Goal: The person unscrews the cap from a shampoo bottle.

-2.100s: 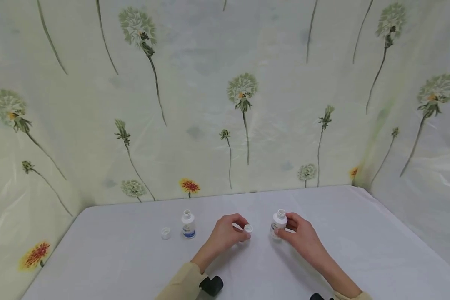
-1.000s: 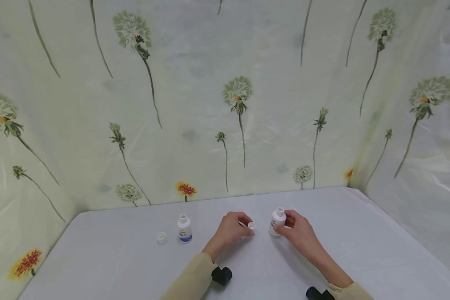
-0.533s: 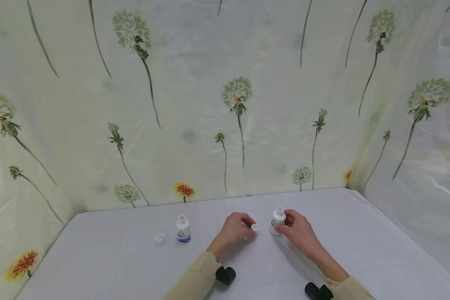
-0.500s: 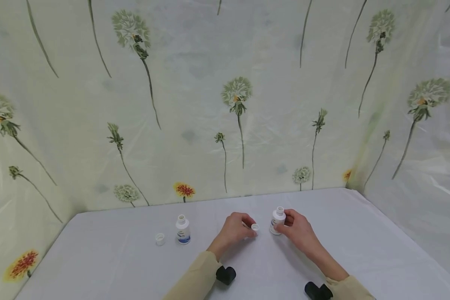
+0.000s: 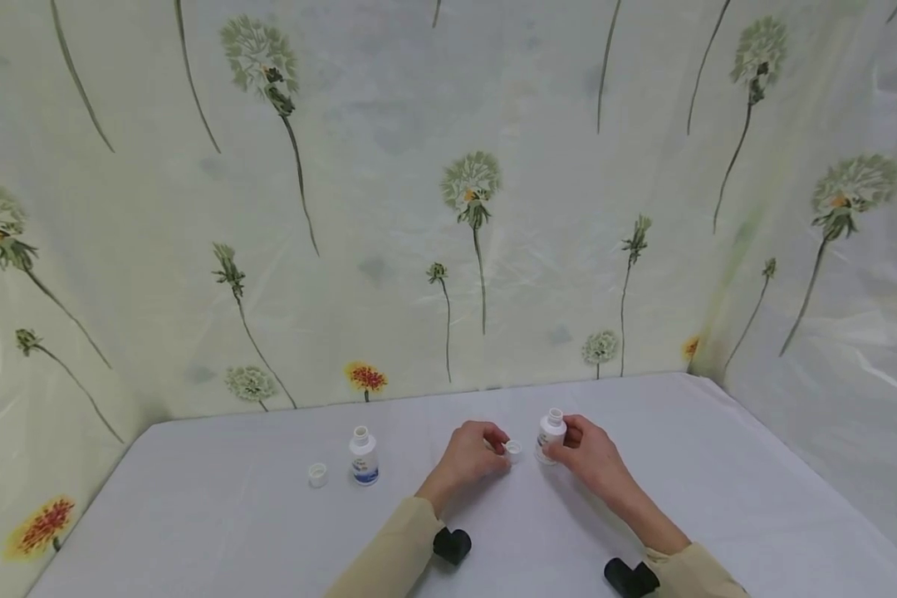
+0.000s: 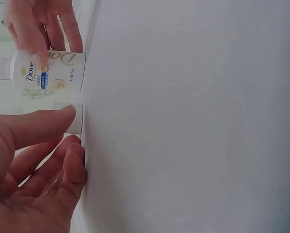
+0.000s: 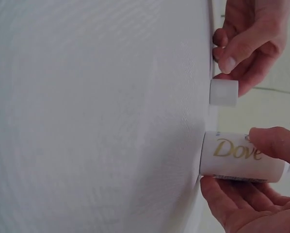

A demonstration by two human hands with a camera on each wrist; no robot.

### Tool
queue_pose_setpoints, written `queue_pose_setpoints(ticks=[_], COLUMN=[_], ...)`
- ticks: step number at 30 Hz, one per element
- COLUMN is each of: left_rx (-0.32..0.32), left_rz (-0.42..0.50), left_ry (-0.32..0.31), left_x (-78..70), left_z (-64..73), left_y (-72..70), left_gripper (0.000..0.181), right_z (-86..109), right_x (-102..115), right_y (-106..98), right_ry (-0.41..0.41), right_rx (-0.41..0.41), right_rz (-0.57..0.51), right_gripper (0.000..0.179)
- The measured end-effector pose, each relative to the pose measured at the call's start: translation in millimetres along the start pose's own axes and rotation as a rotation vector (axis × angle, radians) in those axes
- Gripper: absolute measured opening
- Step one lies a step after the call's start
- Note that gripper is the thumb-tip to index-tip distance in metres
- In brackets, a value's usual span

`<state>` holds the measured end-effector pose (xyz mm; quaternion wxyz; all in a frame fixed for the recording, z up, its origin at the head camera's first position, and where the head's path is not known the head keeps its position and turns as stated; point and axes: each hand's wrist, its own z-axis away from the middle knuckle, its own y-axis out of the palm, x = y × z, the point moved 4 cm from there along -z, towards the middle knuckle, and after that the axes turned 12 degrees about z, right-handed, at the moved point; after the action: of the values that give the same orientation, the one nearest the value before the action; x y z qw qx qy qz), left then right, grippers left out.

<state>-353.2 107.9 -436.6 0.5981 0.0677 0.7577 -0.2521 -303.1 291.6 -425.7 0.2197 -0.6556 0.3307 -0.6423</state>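
My right hand (image 5: 594, 461) grips a small white Dove bottle (image 5: 551, 432) by its sides, thumb across the front. The bottle stands upright on the table with its neck uncapped; its gold lettering shows in the right wrist view. Just left of it, a white screw cap (image 5: 513, 451) sits on the table, hollow side up. My left hand (image 5: 467, 457) is right beside this cap, thumb and fingers apart and loosely bent at its left side. In the right wrist view the cap (image 7: 224, 92) stands with the left thumb off it; in the left wrist view the thumb overlaps it.
A second uncapped white bottle (image 5: 364, 457) with a blue-marked label stands further left on the white-covered table (image 5: 269, 531). Beside it lies another white cap (image 5: 317, 475), hollow side up. A dandelion-patterned sheet (image 5: 389, 316) encloses the back and sides.
The left hand has carried the cap rightward, close to the held bottle, and its fingertips have now come away from it. The right hand has kept its grip on the bottle.
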Motion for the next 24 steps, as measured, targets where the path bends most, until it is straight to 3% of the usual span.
queue_pose_setpoints(ticks=[16, 24], left_rx=[0.001, -0.002], left_rz=[-0.005, 0.061], left_ry=[-0.067, -0.122], left_x=[5.5, 4.1], left_z=[3.3, 13.6], left_y=[-7.3, -13.6], left_gripper=[0.021, 0.022], right_z=[10.6, 22.0], right_x=[-5, -9], right_y=[-6, -11], right_ry=[0.016, 0.061], right_rx=[-0.007, -0.001], right_rz=[-0.028, -0.014], right_gripper=[0.058, 0.056])
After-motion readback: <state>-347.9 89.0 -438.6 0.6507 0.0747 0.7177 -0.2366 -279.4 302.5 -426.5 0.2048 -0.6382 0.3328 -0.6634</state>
